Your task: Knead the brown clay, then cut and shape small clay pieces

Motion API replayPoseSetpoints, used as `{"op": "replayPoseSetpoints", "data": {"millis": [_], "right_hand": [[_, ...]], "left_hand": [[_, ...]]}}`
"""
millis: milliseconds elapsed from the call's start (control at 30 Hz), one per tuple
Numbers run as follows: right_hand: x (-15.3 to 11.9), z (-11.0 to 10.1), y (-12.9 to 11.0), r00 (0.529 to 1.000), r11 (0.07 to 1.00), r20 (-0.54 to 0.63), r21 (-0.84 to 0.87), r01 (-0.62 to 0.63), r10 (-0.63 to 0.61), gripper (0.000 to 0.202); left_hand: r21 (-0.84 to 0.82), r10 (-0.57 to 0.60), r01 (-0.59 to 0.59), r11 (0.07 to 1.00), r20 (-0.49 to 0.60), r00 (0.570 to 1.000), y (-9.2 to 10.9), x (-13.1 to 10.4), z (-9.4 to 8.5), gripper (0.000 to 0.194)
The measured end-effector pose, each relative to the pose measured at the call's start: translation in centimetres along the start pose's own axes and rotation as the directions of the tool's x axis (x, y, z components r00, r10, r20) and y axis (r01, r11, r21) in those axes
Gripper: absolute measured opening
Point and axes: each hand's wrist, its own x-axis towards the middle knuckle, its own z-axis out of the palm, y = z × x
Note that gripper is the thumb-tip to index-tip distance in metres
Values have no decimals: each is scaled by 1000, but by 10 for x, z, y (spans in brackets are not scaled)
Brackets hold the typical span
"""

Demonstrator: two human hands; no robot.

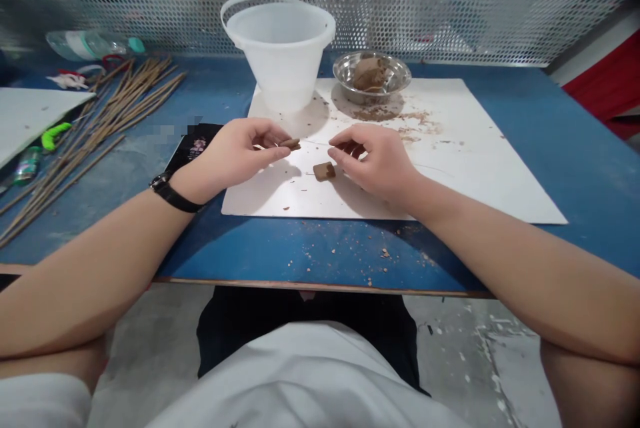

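My left hand (260, 148) pinches a small brown clay piece (294, 144) between thumb and fingers, above the white board (490, 168). From that piece a thin wire or thread (316, 143) runs across to my right hand (361, 153), whose thumb and fingertips are closed on its other end. A flat, squarish brown clay piece (324, 171) with a darker patch lies on the board just below the gap between my hands. It touches neither hand.
Behind my hands stand a white bucket (285, 61) and a metal bowl (345, 75) holding a clay lump (370, 73). Thin sticks (120, 105), a plastic bottle (95, 45) and a black phone-like object (193, 145) lie left. Crumbs (385, 253) dot the blue table's front.
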Motion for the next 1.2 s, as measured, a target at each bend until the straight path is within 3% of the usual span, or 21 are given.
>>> {"op": "replayPoseSetpoints", "data": {"millis": [100,167,300,400,533,633,733,900,1033,1200], "right_hand": [[-2,5,-11,999,990,30,137,-30,26,29],[-4,7,-18,998,977,51,208,-40,30,40],[-7,8,-22,998,974,33,221,44,-53,46],[-8,5,-17,989,979,26,148,142,-148,41],[-8,2,-12,972,971,30,71,230,-233,32],[-10,0,-16,976,972,39,109,210,-215,28],[-13,0,-23,994,961,78,272,57,-81,26],[-12,-1,-19,982,894,72,408,-187,172,28],[-8,-2,-8,961,859,133,432,-275,240,31],[-3,0,2,936,731,178,586,-348,303,40]], "left_hand": [[-313,-54,64,947,39,998,7,-7,15,32],[-386,-61,83,919,69,996,13,-12,26,36],[-360,-20,36,932,48,999,22,-21,39,46],[-376,20,-15,927,9,1000,22,-24,39,48],[-413,30,-13,911,35,999,20,-23,37,43],[-437,16,-2,899,29,999,21,-23,36,37],[-433,-4,13,901,22,1000,24,-23,35,31],[-306,-54,45,951,-24,998,22,-19,25,28],[31,-20,23,999,-115,993,5,-6,10,23],[171,33,-14,985,-107,994,-16,8,1,23]]}}
